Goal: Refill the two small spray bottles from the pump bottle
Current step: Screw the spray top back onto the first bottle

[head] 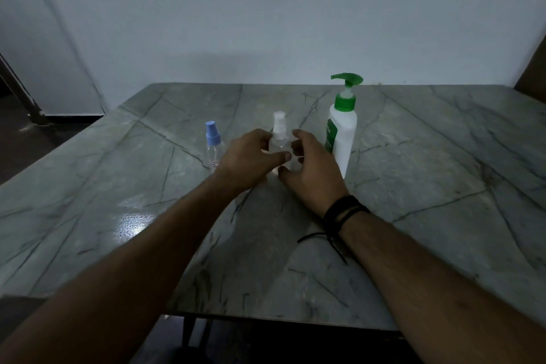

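Clear spray bottle: the small one with the white spray cap [279, 139] stands upright on the table, between the two hands, around the middle of the tabletop.
Left hand: the left hand [248, 156] reaches in from the near left; its fingers curl round the far left side of the clear body and its thumb [279, 156] lies across the near face of the bottle, so it grips the body just below the cap.
Right hand: the right hand [313, 168] comes in from the near right with fingers loosely bent and spread; the fingertips [297, 134] sit right beside the bottle's right shoulder. Whether they actually touch the plastic I cannot tell, since the clear body blurs against the fingers.
Cap: it rises above both hands, uncovered by any finger.
Blue-capped spray bottle: the second small bottle [214, 146] stands upright to the left, just beyond the left hand's knuckles, apart from the fingers; a small label shows near its base.
Pump bottle: the white one with green pump head [342, 133] stands upright just to the right of the right hand, spout pointing left.
Wrist: dark cord bands [344, 211] wrap the right wrist, a loose end trailing over the table.
Table: grey-green veined stone surface [428, 156], set against a pale wall [266, 9].
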`<action>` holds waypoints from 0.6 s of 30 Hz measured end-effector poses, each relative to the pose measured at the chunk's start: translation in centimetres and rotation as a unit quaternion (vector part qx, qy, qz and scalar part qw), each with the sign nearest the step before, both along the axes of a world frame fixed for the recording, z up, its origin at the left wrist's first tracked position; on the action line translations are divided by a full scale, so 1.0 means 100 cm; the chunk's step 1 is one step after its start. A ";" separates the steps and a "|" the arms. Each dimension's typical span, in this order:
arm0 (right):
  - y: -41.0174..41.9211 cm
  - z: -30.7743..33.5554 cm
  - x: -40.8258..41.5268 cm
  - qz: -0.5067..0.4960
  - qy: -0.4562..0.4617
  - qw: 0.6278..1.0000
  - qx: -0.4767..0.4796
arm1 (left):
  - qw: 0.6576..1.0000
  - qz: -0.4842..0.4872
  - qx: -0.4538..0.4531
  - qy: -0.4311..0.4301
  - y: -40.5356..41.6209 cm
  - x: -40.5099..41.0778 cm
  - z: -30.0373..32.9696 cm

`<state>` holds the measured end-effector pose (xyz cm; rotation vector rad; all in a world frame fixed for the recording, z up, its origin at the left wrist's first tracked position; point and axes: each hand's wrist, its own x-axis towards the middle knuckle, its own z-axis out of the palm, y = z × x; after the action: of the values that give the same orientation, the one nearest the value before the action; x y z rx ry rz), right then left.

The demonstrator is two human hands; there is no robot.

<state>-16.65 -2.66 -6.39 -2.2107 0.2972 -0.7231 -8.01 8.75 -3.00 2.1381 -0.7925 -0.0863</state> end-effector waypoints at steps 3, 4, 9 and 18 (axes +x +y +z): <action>0.000 -0.004 0.002 -0.028 -0.055 0.998 -0.003 | 0.998 0.024 -0.046 0.035 -0.011 0.008 -0.009; 0.000 -0.005 0.003 -0.033 -0.074 0.997 -0.010 | 0.997 0.026 -0.058 0.044 -0.016 0.012 -0.011; -0.001 -0.009 0.005 -0.003 -0.089 0.995 -0.049 | 0.996 0.074 -0.050 -0.006 -0.048 0.037 -0.016; -0.003 -0.015 0.006 0.001 -0.108 0.994 -0.035 | 0.990 0.128 0.037 -0.043 -0.097 0.092 -0.017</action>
<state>-16.01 -2.96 -7.89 -2.1729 0.1633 -0.9756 1.18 -0.91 -4.68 2.3082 -0.5641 0.1147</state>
